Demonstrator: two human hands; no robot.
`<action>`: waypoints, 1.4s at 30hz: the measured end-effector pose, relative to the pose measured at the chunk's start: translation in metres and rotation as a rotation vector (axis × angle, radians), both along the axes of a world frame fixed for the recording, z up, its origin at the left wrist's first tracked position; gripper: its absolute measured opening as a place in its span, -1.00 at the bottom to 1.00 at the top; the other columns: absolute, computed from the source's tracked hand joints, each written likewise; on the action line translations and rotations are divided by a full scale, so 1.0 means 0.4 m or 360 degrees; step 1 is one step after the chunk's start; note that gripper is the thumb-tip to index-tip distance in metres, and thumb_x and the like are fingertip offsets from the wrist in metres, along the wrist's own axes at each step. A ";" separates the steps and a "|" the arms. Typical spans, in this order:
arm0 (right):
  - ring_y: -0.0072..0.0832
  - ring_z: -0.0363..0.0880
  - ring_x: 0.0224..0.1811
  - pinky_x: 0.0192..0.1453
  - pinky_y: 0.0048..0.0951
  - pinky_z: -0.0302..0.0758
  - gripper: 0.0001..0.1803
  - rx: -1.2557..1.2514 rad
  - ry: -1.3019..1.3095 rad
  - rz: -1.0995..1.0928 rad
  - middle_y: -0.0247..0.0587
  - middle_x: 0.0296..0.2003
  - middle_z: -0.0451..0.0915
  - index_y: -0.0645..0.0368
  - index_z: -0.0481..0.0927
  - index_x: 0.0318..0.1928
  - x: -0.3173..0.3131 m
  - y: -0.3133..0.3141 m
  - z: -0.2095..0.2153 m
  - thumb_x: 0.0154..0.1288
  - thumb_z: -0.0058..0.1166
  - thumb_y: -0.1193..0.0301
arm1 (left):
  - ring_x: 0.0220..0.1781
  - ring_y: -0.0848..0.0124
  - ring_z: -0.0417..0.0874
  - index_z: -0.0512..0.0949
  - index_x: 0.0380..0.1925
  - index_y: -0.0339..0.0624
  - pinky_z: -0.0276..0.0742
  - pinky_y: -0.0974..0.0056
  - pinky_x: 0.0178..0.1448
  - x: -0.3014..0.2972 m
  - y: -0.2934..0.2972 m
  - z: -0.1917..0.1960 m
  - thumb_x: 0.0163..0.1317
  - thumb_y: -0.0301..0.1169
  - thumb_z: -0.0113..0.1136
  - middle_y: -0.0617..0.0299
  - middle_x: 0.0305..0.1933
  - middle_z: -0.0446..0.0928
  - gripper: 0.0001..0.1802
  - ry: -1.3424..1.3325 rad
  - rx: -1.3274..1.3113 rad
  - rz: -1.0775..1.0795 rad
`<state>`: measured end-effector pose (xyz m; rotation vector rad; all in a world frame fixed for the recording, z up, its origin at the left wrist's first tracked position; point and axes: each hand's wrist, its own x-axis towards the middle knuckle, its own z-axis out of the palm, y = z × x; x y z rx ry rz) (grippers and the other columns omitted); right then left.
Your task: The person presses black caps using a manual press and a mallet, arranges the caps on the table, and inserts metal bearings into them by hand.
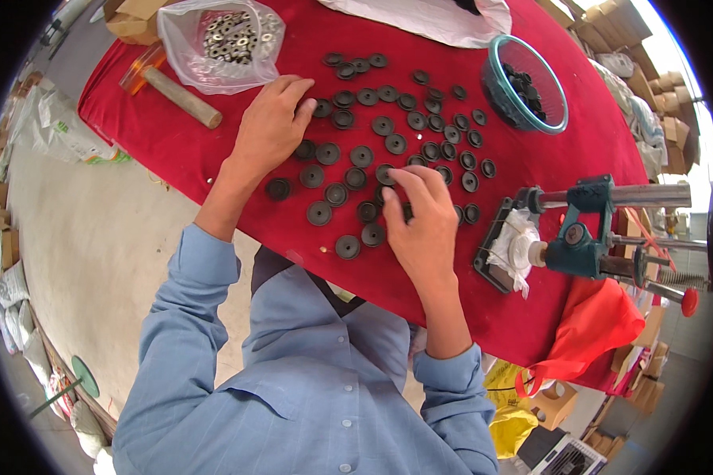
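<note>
Both hands work over the red table (174,146), which is strewn with black discs (384,125). Nearest the person, the right hand (420,222) rests at the near edge of the spread with its fingers curled down onto a disc; whether it pinches that disc or only presses it, I cannot tell. Just beyond, the left hand (273,123) lies flat and relaxed on the cloth at the spread's left edge, fingertips touching a disc, gripping nothing. The discs lie singly, mostly dished side up, likely so each can be picked off easily. Right of the discs stands a teal hand press (578,233), within reach of the right hand. Farther off, a glass bowl (558,119) holds more discs, a clear bag (222,43) holds metal rings, and a mallet (178,93) lies beside the bag.
</note>
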<state>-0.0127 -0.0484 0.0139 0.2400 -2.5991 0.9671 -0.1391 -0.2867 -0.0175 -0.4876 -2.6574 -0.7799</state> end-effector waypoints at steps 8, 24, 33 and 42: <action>0.28 0.08 0.61 0.63 0.16 0.12 -0.25 0.0296 -0.0184 -0.0461 0.43 0.54 0.11 0.42 0.25 0.51 0.097 0.154 -0.084 0.52 0.13 0.22 | 0.76 0.02 -0.05 0.02 0.64 -0.22 -0.06 -0.05 0.75 0.008 0.060 -0.034 0.58 0.03 -0.02 -0.06 0.74 -0.06 -0.16 -0.0150 -0.0531 -0.0427; 0.20 0.31 0.51 0.54 0.08 0.33 -0.36 0.0345 -0.0076 -0.0612 0.43 0.44 0.33 0.48 0.39 0.39 -0.248 0.283 -0.098 0.50 0.11 0.25 | 0.76 0.16 0.00 0.13 0.63 -0.12 -0.12 -0.13 0.76 -0.176 0.346 0.004 0.56 0.20 -0.08 0.09 0.74 0.05 -0.14 -0.0135 -0.0717 -0.0921; 0.12 0.25 0.58 0.55 0.23 0.24 -0.37 0.0504 0.0029 -0.0539 0.18 0.51 0.32 0.19 0.40 0.48 -0.357 0.266 -0.153 0.59 -0.07 0.07 | 0.74 0.14 0.08 0.30 0.56 -0.09 -0.03 -0.23 0.70 -0.276 0.248 -0.002 0.53 0.21 -0.04 0.07 0.69 0.16 -0.19 0.0209 -0.0526 -0.0652; 0.04 0.32 0.54 0.56 0.13 0.28 -0.46 0.0432 0.0067 0.0062 0.13 0.48 0.37 0.24 0.49 0.38 -0.365 0.177 -0.130 0.59 -0.03 0.17 | 0.74 0.15 0.08 0.25 0.60 0.05 -0.04 -0.26 0.70 -0.264 0.241 -0.060 0.59 0.16 -0.13 0.12 0.70 0.16 -0.27 0.0007 -0.0384 -0.0824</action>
